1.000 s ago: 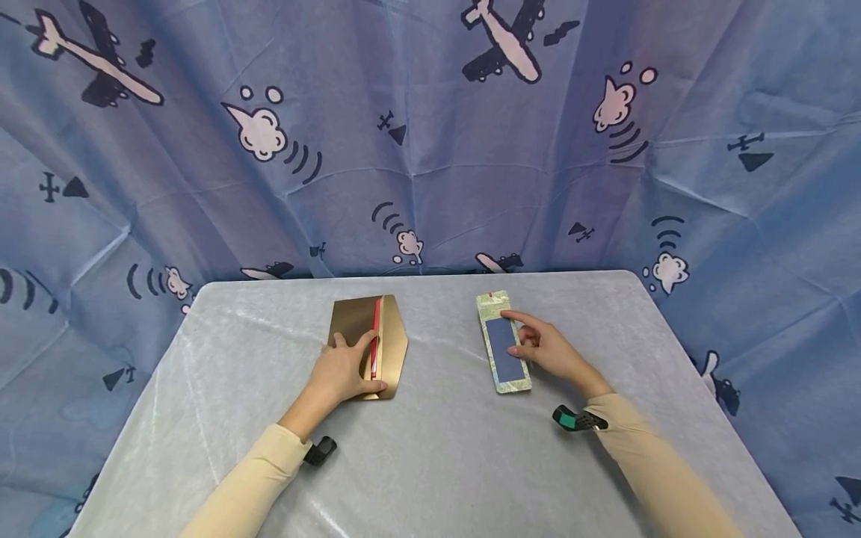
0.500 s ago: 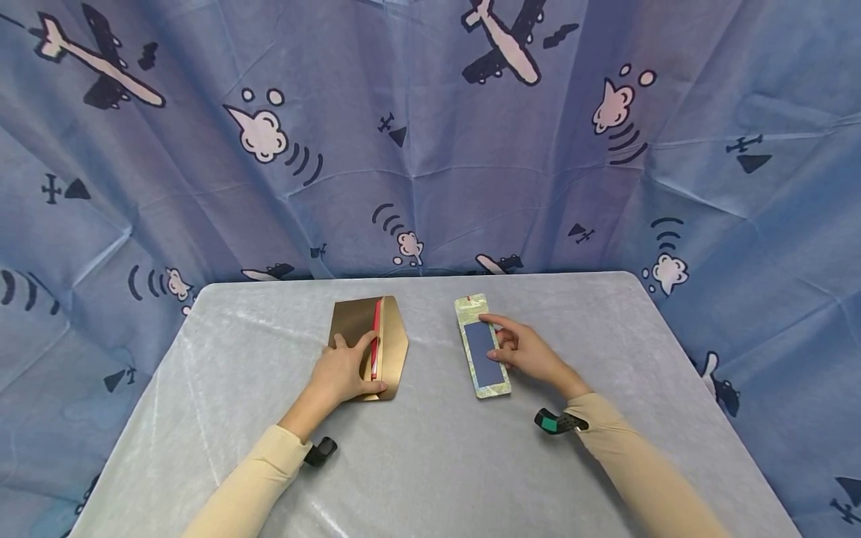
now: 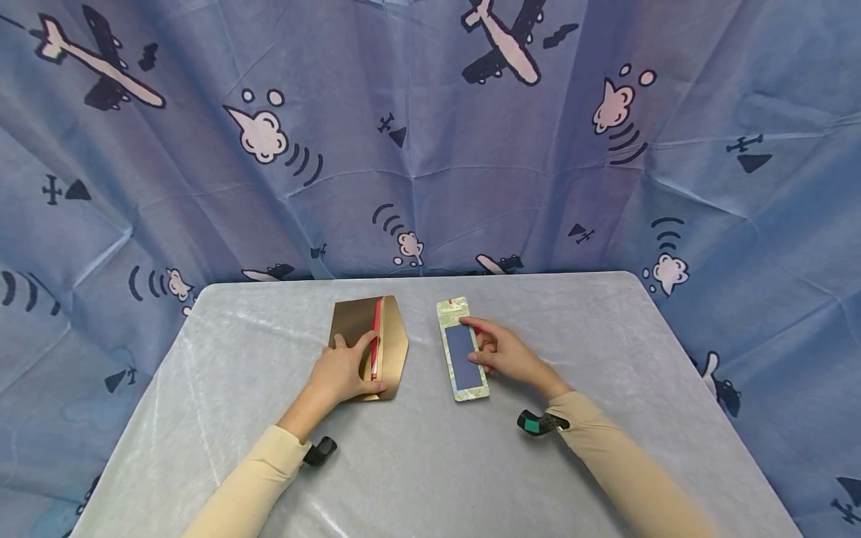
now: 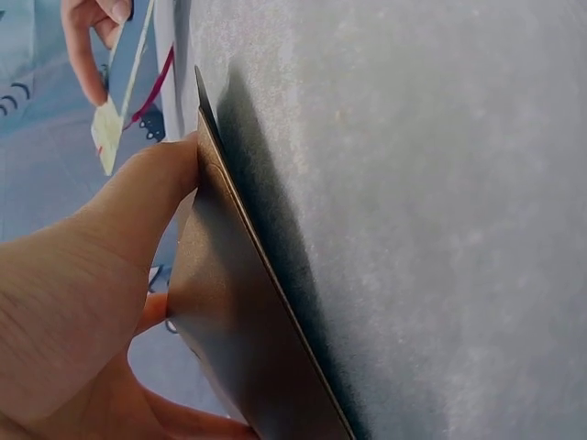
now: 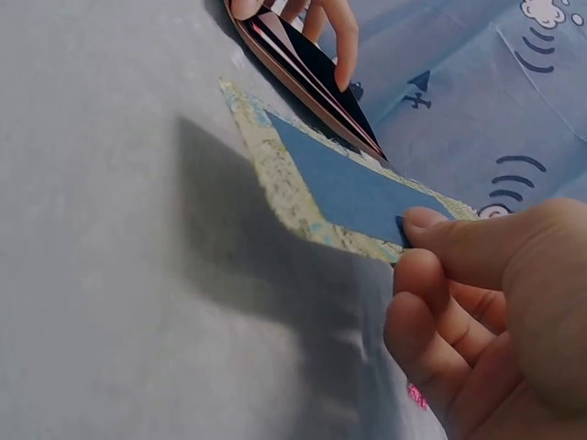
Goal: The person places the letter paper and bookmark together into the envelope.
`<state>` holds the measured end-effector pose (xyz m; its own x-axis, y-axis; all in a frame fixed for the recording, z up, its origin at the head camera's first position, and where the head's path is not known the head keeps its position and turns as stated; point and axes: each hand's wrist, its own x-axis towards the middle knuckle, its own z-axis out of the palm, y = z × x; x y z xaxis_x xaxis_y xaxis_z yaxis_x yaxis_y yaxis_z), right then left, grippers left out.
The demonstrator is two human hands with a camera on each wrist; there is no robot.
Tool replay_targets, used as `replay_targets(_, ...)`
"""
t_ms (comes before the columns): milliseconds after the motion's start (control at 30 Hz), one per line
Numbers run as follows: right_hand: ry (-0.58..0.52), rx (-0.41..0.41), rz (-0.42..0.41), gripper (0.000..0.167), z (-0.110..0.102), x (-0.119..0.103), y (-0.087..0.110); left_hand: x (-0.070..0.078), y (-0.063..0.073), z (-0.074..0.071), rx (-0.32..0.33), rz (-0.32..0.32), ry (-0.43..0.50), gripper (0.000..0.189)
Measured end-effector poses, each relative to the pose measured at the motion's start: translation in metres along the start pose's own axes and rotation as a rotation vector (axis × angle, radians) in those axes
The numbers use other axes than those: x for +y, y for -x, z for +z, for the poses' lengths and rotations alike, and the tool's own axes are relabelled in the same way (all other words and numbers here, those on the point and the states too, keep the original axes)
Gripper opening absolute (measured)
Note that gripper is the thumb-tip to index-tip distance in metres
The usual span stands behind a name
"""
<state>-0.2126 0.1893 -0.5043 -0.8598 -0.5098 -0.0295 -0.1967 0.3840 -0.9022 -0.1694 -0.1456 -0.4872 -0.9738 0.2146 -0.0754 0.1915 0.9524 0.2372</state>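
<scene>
A gold-brown paper envelope (image 3: 353,317) lies left of centre, its pointed flap (image 3: 397,344) turned out to the right. Red-edged paper (image 3: 375,325) shows inside its parted mouth. My left hand (image 3: 336,373) grips the envelope at the mouth, thumb near the lower end and fingers spread across it; the left wrist view shows the thumb on its brown side (image 4: 238,312). In my right hand (image 3: 514,355), thumb and fingers pinch the right edge of a bookmark (image 3: 463,359) with a blue panel and patterned yellow-green border. Its shadow falls apart from it in the right wrist view.
A pale grey cloth covers the table (image 3: 430,471). Behind it hangs a blue curtain (image 3: 430,149) printed with planes. A thin magenta ribbon (image 4: 154,96) trails by the bookmark in the left wrist view. Each wrist carries a dark band (image 3: 538,424).
My right hand has carried the bookmark leftward, closer to the envelope. The left hand and the envelope have stayed in place.
</scene>
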Motion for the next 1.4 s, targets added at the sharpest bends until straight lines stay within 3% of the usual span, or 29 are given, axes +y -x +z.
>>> replay_targets(600,-0.058,-0.040,-0.020,0.070,0.040,-0.013,-0.025,0.000,0.001,-0.002,-0.009,0.002,0.014,0.101)
replay_targets(1000,-0.037,-0.040,-0.006,0.070,0.059,-0.023,-0.041,0.000,0.001,-0.003,-0.010,0.006,0.016,0.101)
replay_targets(1400,-0.026,-0.019,0.023,0.069,0.073,-0.033,-0.058,0.000,0.000,-0.005,-0.059,0.009,0.016,0.105)
